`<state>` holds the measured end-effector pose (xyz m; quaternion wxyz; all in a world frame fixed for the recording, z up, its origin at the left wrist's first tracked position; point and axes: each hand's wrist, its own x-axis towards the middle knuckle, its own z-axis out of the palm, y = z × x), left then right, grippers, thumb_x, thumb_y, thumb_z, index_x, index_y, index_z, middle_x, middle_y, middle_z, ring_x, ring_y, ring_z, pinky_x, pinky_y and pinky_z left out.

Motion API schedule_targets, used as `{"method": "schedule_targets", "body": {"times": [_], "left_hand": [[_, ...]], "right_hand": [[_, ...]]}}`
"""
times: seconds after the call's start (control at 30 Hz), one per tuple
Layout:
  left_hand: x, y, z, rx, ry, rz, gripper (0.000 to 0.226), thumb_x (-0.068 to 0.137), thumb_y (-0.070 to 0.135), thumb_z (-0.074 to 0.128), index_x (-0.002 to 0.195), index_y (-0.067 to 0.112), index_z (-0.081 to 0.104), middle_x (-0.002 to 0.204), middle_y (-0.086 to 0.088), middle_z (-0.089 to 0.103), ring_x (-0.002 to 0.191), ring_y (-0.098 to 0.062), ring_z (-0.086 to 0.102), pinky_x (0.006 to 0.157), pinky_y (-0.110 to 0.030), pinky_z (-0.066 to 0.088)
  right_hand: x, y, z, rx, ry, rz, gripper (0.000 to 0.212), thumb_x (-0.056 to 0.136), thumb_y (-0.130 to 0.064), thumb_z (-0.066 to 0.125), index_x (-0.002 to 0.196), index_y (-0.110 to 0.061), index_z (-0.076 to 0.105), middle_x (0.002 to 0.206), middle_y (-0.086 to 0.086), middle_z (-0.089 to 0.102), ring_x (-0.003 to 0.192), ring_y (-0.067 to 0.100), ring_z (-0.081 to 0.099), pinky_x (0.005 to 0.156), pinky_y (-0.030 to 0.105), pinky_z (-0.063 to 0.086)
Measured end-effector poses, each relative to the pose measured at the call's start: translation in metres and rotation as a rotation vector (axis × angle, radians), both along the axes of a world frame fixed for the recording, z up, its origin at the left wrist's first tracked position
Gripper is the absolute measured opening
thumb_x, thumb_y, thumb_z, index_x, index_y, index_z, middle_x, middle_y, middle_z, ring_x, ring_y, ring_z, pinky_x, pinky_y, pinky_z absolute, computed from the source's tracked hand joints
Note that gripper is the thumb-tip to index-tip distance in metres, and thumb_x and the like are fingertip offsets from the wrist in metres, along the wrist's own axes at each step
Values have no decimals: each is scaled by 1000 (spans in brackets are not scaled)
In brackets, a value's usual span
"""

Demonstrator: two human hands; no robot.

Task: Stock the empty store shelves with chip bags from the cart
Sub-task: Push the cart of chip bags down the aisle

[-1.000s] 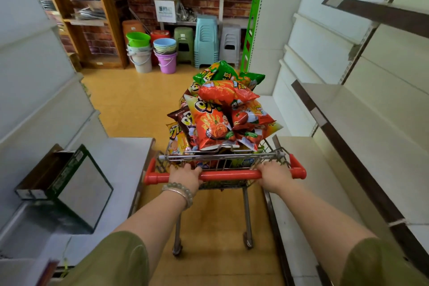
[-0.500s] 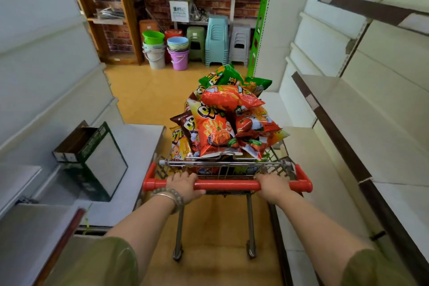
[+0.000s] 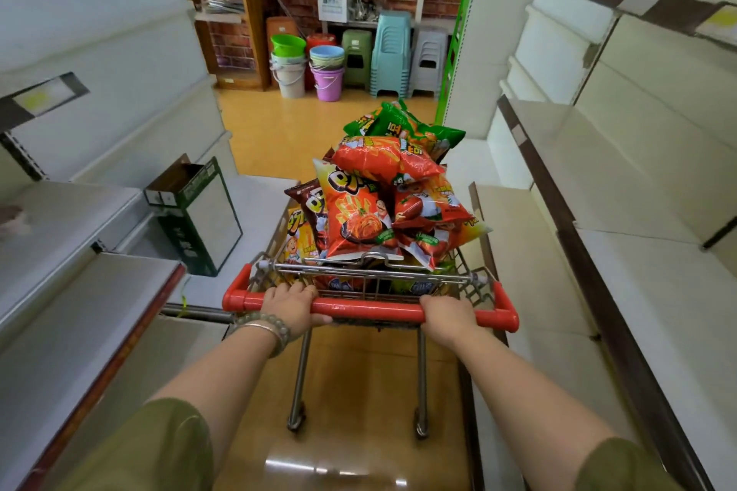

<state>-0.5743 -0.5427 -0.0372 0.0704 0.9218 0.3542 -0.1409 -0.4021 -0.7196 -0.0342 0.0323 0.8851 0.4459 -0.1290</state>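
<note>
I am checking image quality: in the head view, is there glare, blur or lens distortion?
Head view: glare streaks on the glossy floor; the wide lens bows the right shelves; the far left edge smears; the chip bags and red cart handle stay sharp.
</note>
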Motion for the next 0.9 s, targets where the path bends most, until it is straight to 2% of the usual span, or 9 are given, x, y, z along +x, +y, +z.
{"method": "schedule_targets", "body": {"times": [0.47, 0.67, 0.9], "left_hand": [[-166, -140, -3, -11, -44, -42, 56, 88, 62, 42, 132, 27, 43, 130, 1, 50, 124, -22, 43, 108, -40, 28], [-251, -212, -3, 9, -6, -69, 62, 87, 65, 41, 134, 24, 41, 133, -2, 47, 125, -24, 42, 107, -39, 28], [-346, -292, 0, -15, -5, -85, 61, 89, 62, 41, 135, 24, 40, 135, -2, 45, 128, -23, 39, 109, -39, 26]], "right_hand": [[-170, -142, 0, -19, -31, -49, 23, 89, -20, 53, 112, -20, 53, 108, 3, 63, 104, 24, 59, 97, 39, 41], [-257, -215, 0, -24, 6, -100, 15, 91, -22, 50, 106, -22, 53, 105, 1, 63, 104, 25, 58, 102, 42, 32], [-358, -297, 10, -29, 33, -128, 19, 92, -17, 46, 109, -21, 53, 108, 1, 62, 109, 25, 55, 106, 43, 30]]}}
